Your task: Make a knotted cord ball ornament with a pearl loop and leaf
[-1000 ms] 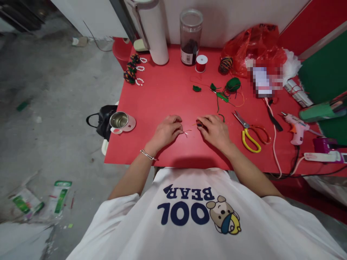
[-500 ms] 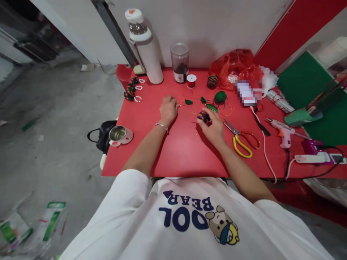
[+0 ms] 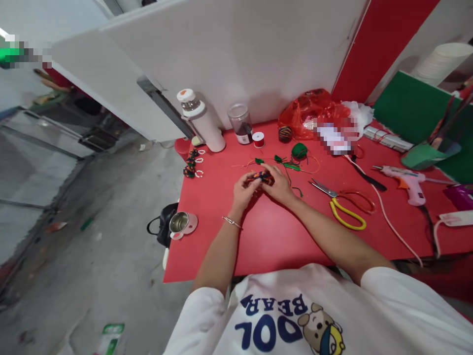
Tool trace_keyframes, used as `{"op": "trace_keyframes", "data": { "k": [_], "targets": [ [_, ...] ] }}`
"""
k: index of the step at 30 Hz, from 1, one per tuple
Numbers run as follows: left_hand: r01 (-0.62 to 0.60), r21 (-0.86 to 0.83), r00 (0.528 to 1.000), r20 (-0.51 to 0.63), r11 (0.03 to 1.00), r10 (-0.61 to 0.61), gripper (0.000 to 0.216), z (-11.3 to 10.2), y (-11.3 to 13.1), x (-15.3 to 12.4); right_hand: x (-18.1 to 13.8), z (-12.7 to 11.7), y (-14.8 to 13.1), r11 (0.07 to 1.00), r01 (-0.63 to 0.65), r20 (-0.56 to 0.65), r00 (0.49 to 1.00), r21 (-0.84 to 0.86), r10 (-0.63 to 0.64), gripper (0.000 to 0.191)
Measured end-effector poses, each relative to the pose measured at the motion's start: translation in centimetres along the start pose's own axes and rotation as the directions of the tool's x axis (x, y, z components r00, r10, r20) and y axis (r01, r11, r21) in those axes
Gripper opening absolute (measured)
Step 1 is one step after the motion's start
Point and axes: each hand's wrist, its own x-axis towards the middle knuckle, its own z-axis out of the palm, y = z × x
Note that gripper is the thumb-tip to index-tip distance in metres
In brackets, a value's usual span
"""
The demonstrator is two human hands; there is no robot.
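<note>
My left hand (image 3: 244,191) and my right hand (image 3: 278,184) meet over the red table, both closed around a small multicoloured knitted yarn piece (image 3: 263,175). Its dark blue, orange and red strands show between the fingers; the rest is covered. Just beyond the hands lie a small green leaf-shaped piece (image 3: 259,161) and a crochet hook with a green handle (image 3: 291,166). A green yarn ball (image 3: 299,151) sits behind the hook, with loose thread near it. Right of my right hand rest scissors (image 3: 334,199) with one yellow and one red handle.
A white thermos (image 3: 207,125), a clear jar (image 3: 240,125), a red thread spool (image 3: 258,140) and a red plastic bag (image 3: 306,116) line the back. Left are beaded yarn pieces (image 3: 192,162) and a metal cup (image 3: 184,223). A pink glue gun (image 3: 406,182) with cables lies right.
My left hand has moved right and let go of the thin thread or tool at its fingertips. Both hands now hold the yarn piece together. The view has tilted and shifted.
</note>
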Motion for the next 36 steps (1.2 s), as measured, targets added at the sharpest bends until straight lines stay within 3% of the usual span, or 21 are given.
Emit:
{"op": "trace_keyframes", "data": {
  "k": [5,9,12,18,21,24,26,28,31,33,36],
  "targets": [
    [-0.032,-0.035,0.999,0.027,0.999,0.033,0.054,0.8,-0.2,0.1,-0.2,-0.8,-0.1,0.994,0.023,-0.015,1.0,0.105,-0.022,0.073],
    [-0.191,0.17,0.98,-0.024,0.967,0.198,0.026,0.9,-0.2,0.1,-0.2,-0.5,0.3,0.934,-0.114,-0.005,0.992,0.339,0.123,0.078],
    [-0.304,0.377,0.943,-0.009,0.875,0.332,0.01,0.9,-0.1,0.0,-0.2,-0.5,0.4,0.933,-0.151,0.012,0.988,0.327,0.156,0.069],
    [-0.375,0.49,0.915,0.06,0.787,0.399,0.015,0.8,0.1,-0.4,-0.3,-1.0,-0.2,0.95,-0.08,0.042,0.997,0.303,0.07,0.057],
    [-0.323,0.334,0.94,0.004,0.886,0.341,0.02,1.0,0.1,-0.6,-0.1,-1.0,-0.4,0.974,-0.011,-0.011,1.0,0.227,0.014,0.043],
    [-0.076,-0.088,0.997,-0.013,0.993,0.075,0.042,1.4,0.0,-0.6,0.0,-1.1,-0.3,0.988,0.097,-0.092,0.992,0.118,-0.086,0.032],
    [0.154,-0.314,0.988,0.077,0.937,-0.137,0.043,1.5,0.0,-0.5,0.0,-1.1,-0.1,0.986,0.151,-0.085,0.986,0.066,-0.145,0.036],
    [0.308,-0.413,0.951,0.169,0.857,-0.26,0.041,1.5,-0.1,-0.4,-0.1,-1.1,0.1,0.985,0.17,-0.021,0.985,0.024,-0.169,0.047],
    [0.327,-0.44,0.943,0.213,0.836,-0.257,0.037,1.4,-0.2,-0.3,-0.4,-1.2,0.0,0.986,0.166,0.064,0.984,-0.018,-0.165,0.066],
    [0.29,-0.444,0.955,0.2,0.848,-0.222,0.041,1.2,-0.1,-0.2,-0.5,-1.3,-0.2,0.986,0.17,0.053,0.984,-0.004,-0.169,0.074],
    [0.254,-0.461,0.965,0.172,0.85,-0.196,0.045,0.8,0.2,-0.1,-0.4,-1.8,-0.5,0.989,0.134,-0.063,0.99,0.061,-0.13,0.054]
  ]
}}
